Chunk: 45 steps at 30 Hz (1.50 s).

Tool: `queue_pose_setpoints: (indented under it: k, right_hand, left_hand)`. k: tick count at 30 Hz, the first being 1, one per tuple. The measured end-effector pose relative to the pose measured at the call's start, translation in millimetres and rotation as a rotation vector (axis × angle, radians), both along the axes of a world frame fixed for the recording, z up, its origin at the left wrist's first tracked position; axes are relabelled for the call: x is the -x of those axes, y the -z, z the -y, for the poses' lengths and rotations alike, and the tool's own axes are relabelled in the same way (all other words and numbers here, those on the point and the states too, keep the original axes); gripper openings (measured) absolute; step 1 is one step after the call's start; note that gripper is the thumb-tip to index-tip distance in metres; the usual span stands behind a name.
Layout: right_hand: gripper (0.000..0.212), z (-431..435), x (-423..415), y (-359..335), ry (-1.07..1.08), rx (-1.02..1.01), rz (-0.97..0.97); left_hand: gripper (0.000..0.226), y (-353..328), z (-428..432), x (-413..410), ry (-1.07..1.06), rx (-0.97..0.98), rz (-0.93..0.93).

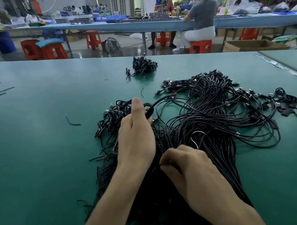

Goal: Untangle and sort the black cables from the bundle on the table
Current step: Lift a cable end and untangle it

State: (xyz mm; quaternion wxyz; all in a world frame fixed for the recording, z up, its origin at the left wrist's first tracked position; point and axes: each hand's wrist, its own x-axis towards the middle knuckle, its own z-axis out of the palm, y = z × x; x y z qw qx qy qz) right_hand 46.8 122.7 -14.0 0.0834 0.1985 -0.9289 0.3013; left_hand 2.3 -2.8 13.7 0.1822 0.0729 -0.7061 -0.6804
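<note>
Left hand [135, 133]: grips one raised cable [158, 102], likely to free it from bundle [212, 118].
Right hand [188, 166]: pinches near strands, probably anchoring them on bench [33, 148].

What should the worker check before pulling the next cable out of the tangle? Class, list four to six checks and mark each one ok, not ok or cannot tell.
1. Left hand has a firm hold: ok, its fingers curl round a cable loop lifted above the table.
2. Right hand steadies the bundle: ok, it pinches strands near the front.
3. Held cable loop is free of other strands: cannot tell, it runs back into the tangle.
4. White tie is out of the bundle: not ok, it lies among the strands.
5. A place for sorted cables: ok, a small pile sits farther back, apart from the bundle.
</note>
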Motion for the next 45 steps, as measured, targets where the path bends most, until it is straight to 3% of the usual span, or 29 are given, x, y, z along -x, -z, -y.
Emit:
queue_pose_setpoints:
  k: [2,4,7,11,13,17,22,25,32,40,45]
  right_hand:
    - [0.007,-5.1,3.9,-3.8,0.094,0.147,-0.016]
    - [0.012,-13.5,8.0,-7.7,0.205,0.221,-0.029]
    - [0.018,-28.0,13.8,-13.3,0.311,0.394,-0.063]
    - [0.016,-31.5,14.5,-23.8,0.3,0.791,-0.04]
    - [0.017,-27.6,10.5,-32.0,0.213,0.877,-0.079]
    - [0.02,-25.1,5.2,-40.0,0.12,0.801,-0.107]
    - [0.021,-28.7,4.0,-46.1,0.082,0.567,-0.089]
    - [0.021,-26.1,0.3,-48.9,0.061,0.469,-0.119]
    - [0.007,-19.9,-5.7,-45.2,0.02,0.232,-0.417]
    - [0.004,-38.8,1.0,-49.4,-0.094,0.249,-0.386]
    - [0.02,-48.0,3.4,-53.5,-0.051,0.304,-0.2]
  left_hand:
    - [0.062,-4.2,-2.7,-2.4,0.028,-0.047,0.016]
    - [0.043,-10.9,-4.0,-6.5,0.03,-0.026,-0.077]
    - [0.058,-17.4,-8.2,-12.7,0.081,0.157,-0.217]
    - [0.063,-15.9,-23.1,-21.7,0.265,0.307,-0.254]
    - [0.065,-12.4,-29.1,-23.6,0.352,0.295,-0.23]
    - [0.067,-9.8,-28.3,-22.4,0.383,0.135,-0.147]
    - [0.037,-7.6,-24.7,-17.3,0.385,-0.016,-0.162]
    - [0.045,-8.0,-24.3,-15.6,0.33,0.013,-0.202]
    - [0.057,-7.2,-20.7,-17.0,0.191,0.229,-0.162]
    - [0.06,-12.2,-18.3,-24.6,0.617,0.005,0.237]
    - [0.071,-12.6,-22.4,-28.7,0.707,0.165,0.343]
